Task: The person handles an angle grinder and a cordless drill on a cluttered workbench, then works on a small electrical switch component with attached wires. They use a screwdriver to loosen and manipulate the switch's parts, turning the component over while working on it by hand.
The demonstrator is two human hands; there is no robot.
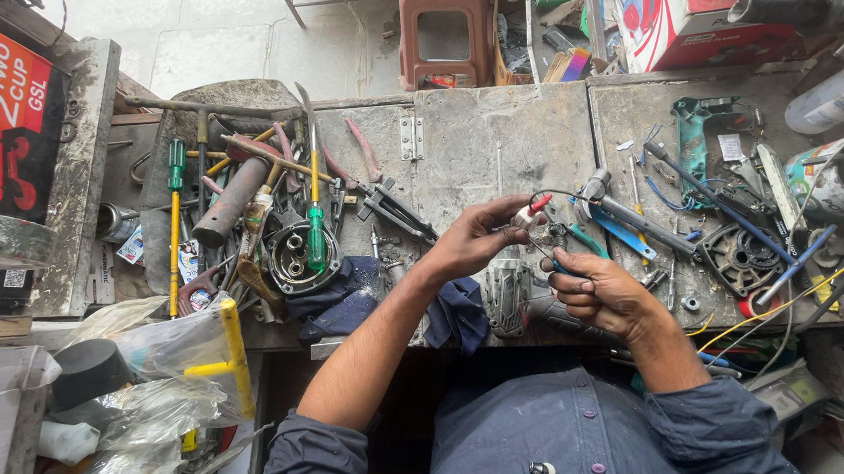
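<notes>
- Grey, scuffed metal covered the counter (495, 141), which carried a crowd of tools and motor parts.
- The left hand (478, 243) was raised above the counter's middle, its grip pinched on a small red-tipped connector (532, 208) at the end of a thin dark wire (564, 194).
- The right hand (602, 293) sat just beside and below the left, its grip clenched around a slim blue-handled tool (557, 264) whose tip pointed up toward the connector; whether tip and connector touched could not be told.
- Both hands hung over a grey power-tool housing (512, 295) lying at the counter's near edge, next to a dark blue cloth (352, 298).
- To the left, a green-handled screwdriver (316, 230) rested across a round motor casing (295, 257), with a yellow-shafted screwdriver (175, 231) and a rusty cylinder (229, 202) further left.
- To the right of the hands lay a black round fan-like part (740, 260), blue wires (710, 199) and a teal tool shell (692, 140).
- Yellow cable (817, 286) ran across the right edge.
- A brown plastic stool (445, 19) stood on the floor beyond the counter, well apart from the hands.
- A red cardboard box (1, 120) stood at the far left, and another red and white box (685, 6) at the top right.
</notes>
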